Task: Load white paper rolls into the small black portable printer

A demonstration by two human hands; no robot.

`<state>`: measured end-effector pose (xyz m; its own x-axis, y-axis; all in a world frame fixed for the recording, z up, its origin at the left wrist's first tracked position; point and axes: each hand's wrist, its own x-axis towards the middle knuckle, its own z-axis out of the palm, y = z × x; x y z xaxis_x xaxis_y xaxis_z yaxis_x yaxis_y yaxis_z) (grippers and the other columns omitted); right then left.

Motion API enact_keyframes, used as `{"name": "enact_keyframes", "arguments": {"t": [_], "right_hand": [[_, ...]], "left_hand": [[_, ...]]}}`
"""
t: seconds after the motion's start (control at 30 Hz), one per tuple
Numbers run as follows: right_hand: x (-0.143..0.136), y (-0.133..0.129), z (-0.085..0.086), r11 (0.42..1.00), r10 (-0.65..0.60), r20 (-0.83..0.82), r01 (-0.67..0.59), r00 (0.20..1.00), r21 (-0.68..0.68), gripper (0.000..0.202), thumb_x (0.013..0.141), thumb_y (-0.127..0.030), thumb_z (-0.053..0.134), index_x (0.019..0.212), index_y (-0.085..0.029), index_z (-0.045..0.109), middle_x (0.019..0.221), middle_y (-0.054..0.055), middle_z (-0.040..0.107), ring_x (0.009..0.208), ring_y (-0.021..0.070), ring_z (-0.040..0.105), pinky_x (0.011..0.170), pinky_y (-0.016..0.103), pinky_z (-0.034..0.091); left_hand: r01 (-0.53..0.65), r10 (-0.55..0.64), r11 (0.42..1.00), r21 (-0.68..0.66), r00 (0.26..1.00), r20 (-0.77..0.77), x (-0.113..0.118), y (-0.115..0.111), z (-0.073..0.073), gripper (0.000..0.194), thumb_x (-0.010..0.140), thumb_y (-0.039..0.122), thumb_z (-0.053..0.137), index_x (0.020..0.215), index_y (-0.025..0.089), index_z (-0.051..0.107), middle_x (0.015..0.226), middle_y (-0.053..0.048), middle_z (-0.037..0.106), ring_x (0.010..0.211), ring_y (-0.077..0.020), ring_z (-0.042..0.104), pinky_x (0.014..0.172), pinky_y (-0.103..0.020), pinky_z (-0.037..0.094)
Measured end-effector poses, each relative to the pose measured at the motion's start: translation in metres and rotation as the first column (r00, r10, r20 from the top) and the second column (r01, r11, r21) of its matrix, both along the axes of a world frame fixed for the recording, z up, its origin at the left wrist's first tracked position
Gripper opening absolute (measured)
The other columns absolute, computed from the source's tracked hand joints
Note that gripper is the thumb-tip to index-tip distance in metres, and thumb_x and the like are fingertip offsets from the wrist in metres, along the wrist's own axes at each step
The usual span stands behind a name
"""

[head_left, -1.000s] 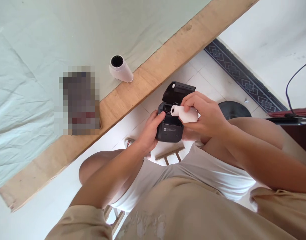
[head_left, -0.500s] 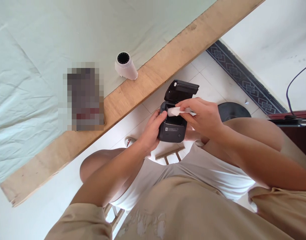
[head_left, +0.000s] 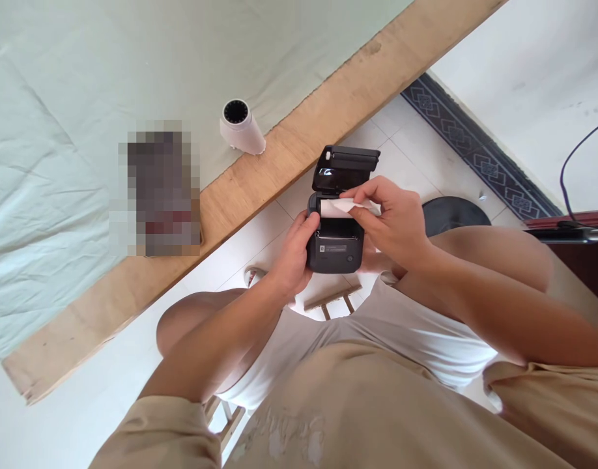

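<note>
Over my lap, my left hand (head_left: pixel 295 251) grips the left side of a small black printer-like device (head_left: pixel 334 255). Its lid (head_left: pixel 342 170) stands raised at the far side. A white paper roll (head_left: pixel 334 208) lies across the open compartment. My right hand (head_left: pixel 389 218) pinches the loose paper at the roll's right end between thumb and fingers. The underside of the device is hidden.
A wooden board (head_left: pixel 260 185) edges the table, which has a pale green cloth (head_left: pixel 98 58) on it. A white cylindrical object (head_left: pixel 243 130) and a pixelated item (head_left: pixel 163 189) rest near that edge. A black round seat (head_left: pixel 455 215) is at the right.
The paper roll now lies straighter across the compartment and more of it shows. My right hand has shifted slightly up. The device appears a little higher and further left.
</note>
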<state>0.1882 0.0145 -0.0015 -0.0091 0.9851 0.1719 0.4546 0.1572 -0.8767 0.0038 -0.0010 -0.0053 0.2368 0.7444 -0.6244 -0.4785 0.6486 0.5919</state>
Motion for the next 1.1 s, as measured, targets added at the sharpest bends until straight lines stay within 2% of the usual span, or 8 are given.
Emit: {"name": "enact_keyframes", "arguments": {"t": [0.2, 0.4, 0.47, 0.63, 0.7, 0.83, 0.97, 1.1], "right_hand": [[0.007, -0.004, -0.003, 0.945, 0.14, 0.187, -0.188, 0.972, 0.269, 0.011, 0.095, -0.021, 0.07, 0.088, -0.027, 0.065, 0.098, 0.001, 0.086, 0.097, 0.0246, 0.082, 0.093, 0.041, 0.058], [0.013, -0.014, 0.006, 0.747, 0.5, 0.235, -0.552, 0.834, 0.369, 0.016, 0.107, -0.042, 0.073, 0.098, -0.029, 0.068, 0.088, -0.002, 0.083, 0.098, 0.024, 0.081, 0.09, 0.042, 0.051], [0.016, -0.015, 0.011, 0.794, 0.462, 0.164, -0.489, 0.872, 0.36, 0.017, 0.11, -0.043, 0.068, 0.1, -0.03, 0.068, 0.087, -0.001, 0.081, 0.095, 0.0243, 0.08, 0.087, 0.043, 0.053], [0.028, -0.003, 0.015, 0.979, -0.053, -0.032, 0.058, 0.998, 0.194, 0.01, 0.112, -0.044, 0.058, 0.114, -0.036, 0.064, 0.126, 0.005, 0.079, 0.116, 0.0276, 0.077, 0.091, 0.045, 0.061], [0.032, 0.004, 0.011, 0.995, -0.031, -0.082, 0.038, 0.996, 0.091, 0.023, 0.111, -0.052, 0.055, 0.13, -0.038, 0.056, 0.149, 0.006, 0.073, 0.136, 0.0276, 0.072, 0.105, 0.047, 0.062], [0.036, 0.01, 0.004, 0.995, 0.08, -0.16, -0.068, 0.984, 0.079, 0.046, 0.109, -0.07, 0.054, 0.138, -0.035, 0.05, 0.136, 0.01, 0.075, 0.125, 0.0265, 0.075, 0.103, 0.045, 0.064], [0.032, 0.0, 0.006, 0.945, 0.194, 0.088, -0.21, 0.977, 0.249, 0.02, 0.106, -0.045, 0.068, 0.12, -0.03, 0.066, 0.138, 0.014, 0.072, 0.132, 0.0289, 0.07, 0.11, 0.05, 0.062], [0.026, -0.008, 0.003, 0.919, 0.342, 0.127, -0.36, 0.931, 0.163, 0.015, 0.103, -0.038, 0.066, 0.114, -0.028, 0.068, 0.156, 0.015, 0.063, 0.144, 0.0324, 0.065, 0.117, 0.056, 0.06]], "left_hand": [[0.005, -0.005, 1.0, 0.007, 1.0, 0.021, 0.0, 0.002, -0.001, 0.043, 0.085, 0.057, 0.093, 0.101, 0.023, 0.072, 0.096, 0.0, 0.079, 0.097, -0.0222, 0.079, 0.084, -0.032, 0.06], [0.067, -0.067, 0.995, 0.071, 0.998, -0.013, -0.003, 0.002, 0.005, 0.045, 0.071, 0.04, 0.098, 0.102, 0.022, 0.069, 0.09, 0.002, 0.074, 0.088, -0.0196, 0.072, 0.082, -0.033, 0.057], [0.095, -0.094, 0.992, 0.077, 0.995, -0.027, -0.004, 0.002, 0.006, 0.051, 0.065, 0.034, 0.1, 0.105, 0.022, 0.069, 0.096, 0.001, 0.076, 0.094, -0.0215, 0.074, 0.087, -0.035, 0.058], [0.152, -0.152, 0.983, 0.102, 0.988, -0.012, -0.006, 0.003, 0.004, 0.065, 0.059, 0.031, 0.103, 0.116, 0.025, 0.071, 0.115, -0.004, 0.081, 0.119, -0.0303, 0.076, 0.103, -0.042, 0.06], [0.182, -0.183, 0.977, 0.11, 0.983, 0.0, -0.006, 0.003, 0.003, 0.072, 0.057, 0.029, 0.104, 0.121, 0.026, 0.071, 0.121, -0.005, 0.082, 0.124, -0.0325, 0.076, 0.105, -0.043, 0.06], [0.21, -0.218, 0.968, 0.135, 0.975, 0.049, -0.007, 0.002, 0.005, 0.095, 0.054, 0.025, 0.104, 0.14, 0.031, 0.065, 0.131, -0.006, 0.081, 0.13, -0.0347, 0.076, 0.105, -0.043, 0.062], [0.208, -0.218, 0.969, 0.135, 0.973, 0.07, -0.008, 0.002, 0.008, 0.103, 0.052, 0.022, 0.103, 0.146, 0.033, 0.062, 0.126, -0.004, 0.082, 0.122, -0.0329, 0.079, 0.097, -0.039, 0.063], [0.133, -0.146, 0.983, 0.13, 0.984, 0.097, -0.008, 0.003, 0.007, 0.088, 0.056, 0.036, 0.106, 0.136, 0.031, 0.069, 0.12, -0.003, 0.081, 0.112, -0.0289, 0.08, 0.089, -0.036, 0.064]]}}
